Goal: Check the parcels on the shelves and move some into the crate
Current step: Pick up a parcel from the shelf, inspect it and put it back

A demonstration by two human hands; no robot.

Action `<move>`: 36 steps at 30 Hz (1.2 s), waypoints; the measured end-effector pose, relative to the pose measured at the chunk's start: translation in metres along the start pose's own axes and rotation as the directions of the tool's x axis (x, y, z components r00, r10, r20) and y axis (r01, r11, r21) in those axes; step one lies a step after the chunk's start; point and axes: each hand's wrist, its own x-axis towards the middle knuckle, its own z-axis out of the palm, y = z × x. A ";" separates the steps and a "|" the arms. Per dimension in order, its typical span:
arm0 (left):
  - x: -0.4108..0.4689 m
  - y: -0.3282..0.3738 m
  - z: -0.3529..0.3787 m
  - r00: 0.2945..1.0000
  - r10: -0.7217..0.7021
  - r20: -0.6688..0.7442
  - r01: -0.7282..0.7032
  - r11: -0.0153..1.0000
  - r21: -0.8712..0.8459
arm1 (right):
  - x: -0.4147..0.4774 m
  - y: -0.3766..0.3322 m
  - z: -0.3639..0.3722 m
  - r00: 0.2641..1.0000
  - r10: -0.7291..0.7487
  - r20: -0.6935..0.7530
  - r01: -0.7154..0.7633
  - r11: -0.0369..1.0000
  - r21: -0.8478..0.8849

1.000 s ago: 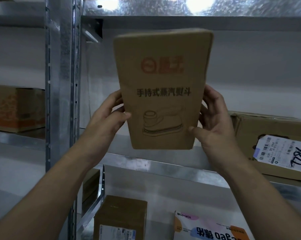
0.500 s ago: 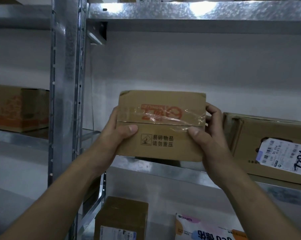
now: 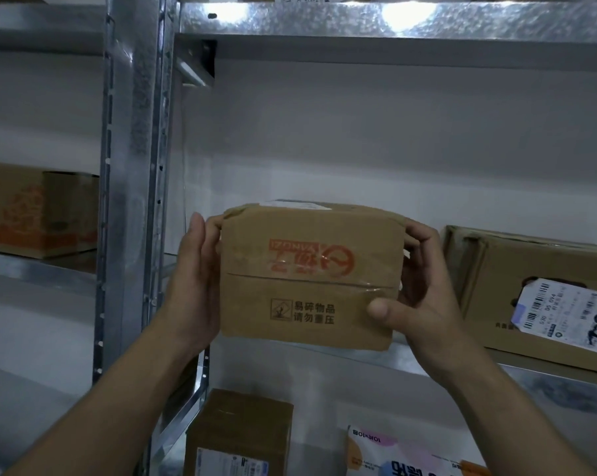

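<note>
Fingers (image 3: 424,235) of L hand (image 3: 195,280), R hand (image 3: 424,304) curled round parcel (image 3: 310,276) — taped shut

Dim, greyish light throughout. Overhead lighting flares as white glare on the galvanised steel upper shelf beam (image 3: 393,18). Soft shadow falls beneath it. Wide-angle bending tilts the edges; the whole picture is slightly soft.
</note>
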 end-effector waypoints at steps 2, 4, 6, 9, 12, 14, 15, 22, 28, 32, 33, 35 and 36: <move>0.004 0.003 -0.001 0.992 -0.062 -0.106 0.054 0.996 -0.072 | 0.001 0.002 -0.001 0.999 -0.017 0.031 0.017 1.000 0.023; 0.009 0.002 -0.002 0.977 -0.148 -0.152 0.138 0.988 -0.075 | 0.002 0.004 -0.003 0.996 -0.037 0.084 0.036 0.999 0.015; 0.012 0.000 -0.003 0.959 -0.211 -0.187 0.199 0.977 -0.081 | 0.005 0.005 -0.005 0.988 -0.046 0.149 0.044 0.999 0.015; 0.020 -0.003 -0.008 0.937 -0.228 -0.264 0.196 0.970 -0.142 | 0.012 0.003 -0.012 0.982 -0.048 0.182 0.038 0.997 0.061; 0.029 -0.007 -0.016 0.919 -0.267 -0.291 0.221 0.958 -0.181 | 0.021 0.005 -0.023 0.980 -0.058 0.188 0.048 0.997 0.061; 0.032 -0.008 -0.018 0.908 -0.320 -0.269 0.274 0.942 -0.195 | 0.027 0.007 -0.026 0.984 -0.062 0.169 0.056 0.998 0.040; 0.032 -0.006 -0.018 0.909 -0.329 -0.255 0.289 0.940 -0.180 | 0.029 0.008 -0.027 0.989 -0.060 0.137 0.055 0.998 0.037; 0.036 -0.017 -0.040 0.924 -0.244 -0.295 0.204 0.966 -0.162 | 0.035 0.023 -0.025 0.883 -0.065 -0.466 -0.020 0.985 -0.174; 0.038 -0.027 -0.035 0.915 -0.026 -0.402 0.208 0.886 0.416 | 0.033 0.045 0.004 0.898 0.166 -0.408 -0.188 0.982 -0.015; 0.041 -0.029 -0.036 0.951 0.010 -0.310 0.144 0.872 0.469 | 0.037 0.056 0.010 0.927 0.216 -0.306 -0.238 0.971 -0.036; 0.043 -0.029 -0.036 0.958 0.004 -0.288 0.136 0.876 0.463 | 0.038 0.058 0.009 0.933 0.231 -0.277 -0.254 0.966 -0.049; 0.047 -0.030 -0.036 0.957 -0.002 -0.292 0.141 0.878 0.457 | 0.039 0.061 0.009 0.938 0.256 -0.234 -0.277 0.959 -0.062; 0.049 -0.031 -0.036 0.953 -0.006 -0.303 0.153 0.872 0.464 | 0.040 0.062 0.008 0.941 0.261 -0.216 -0.281 0.957 -0.067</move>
